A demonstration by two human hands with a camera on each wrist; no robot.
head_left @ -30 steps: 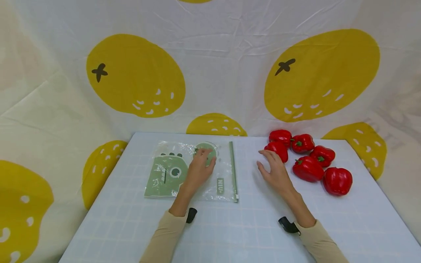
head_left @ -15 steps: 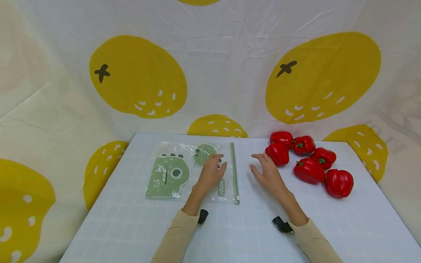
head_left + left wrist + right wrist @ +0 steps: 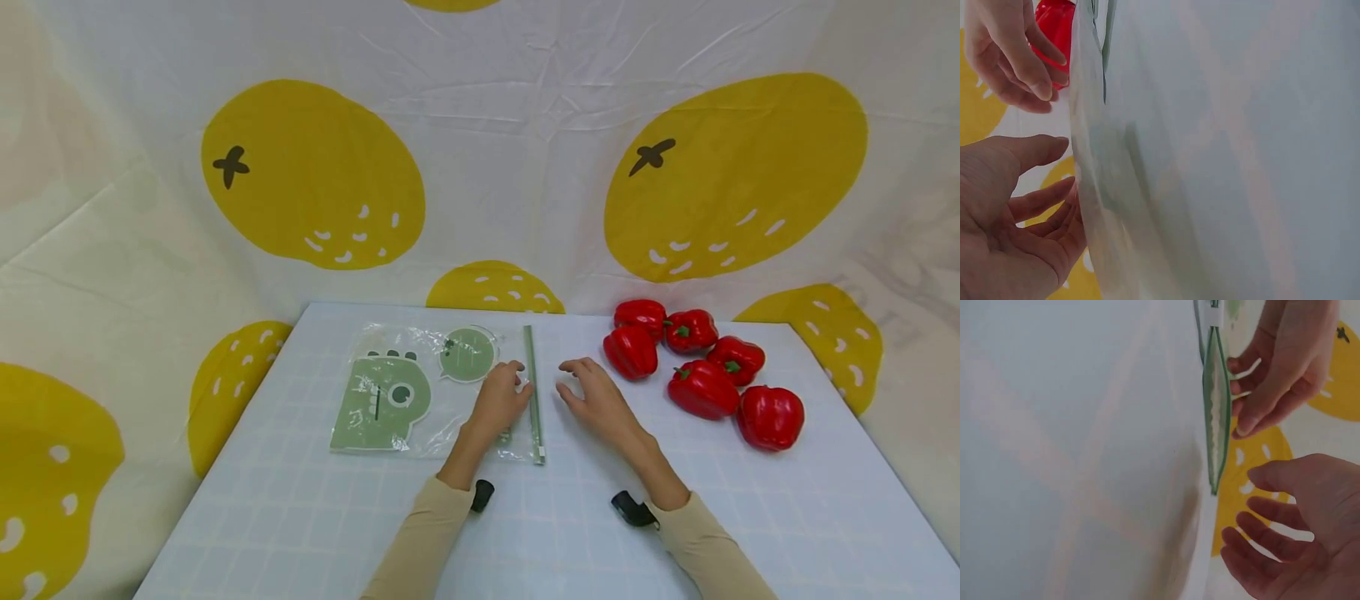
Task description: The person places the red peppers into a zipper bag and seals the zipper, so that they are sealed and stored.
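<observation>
A clear zip bag (image 3: 431,417) with a green one-eyed creature printed on it lies flat on the table. Its green zip strip (image 3: 535,425) runs along the right edge; the right wrist view shows the strip (image 3: 1215,406) parted into a narrow gap. My left hand (image 3: 498,402) hovers over the bag's right part, close to the strip, fingers loosely bent around nothing. My right hand (image 3: 597,404) is just right of the strip, fingers relaxed and holding nothing. In the right wrist view, both the left hand (image 3: 1291,362) and the right hand (image 3: 1310,525) appear apart from each other.
Several red bell peppers (image 3: 703,389) sit in a cluster at the back right of the table (image 3: 540,542). The nearest pepper (image 3: 630,352) is just beyond my right hand. A cloth (image 3: 517,167) with yellow fruit prints hangs behind the table.
My left hand has moved right across the bag toward the zip strip. My right hand has come left, away from the peppers. Bag and peppers stay in place.
</observation>
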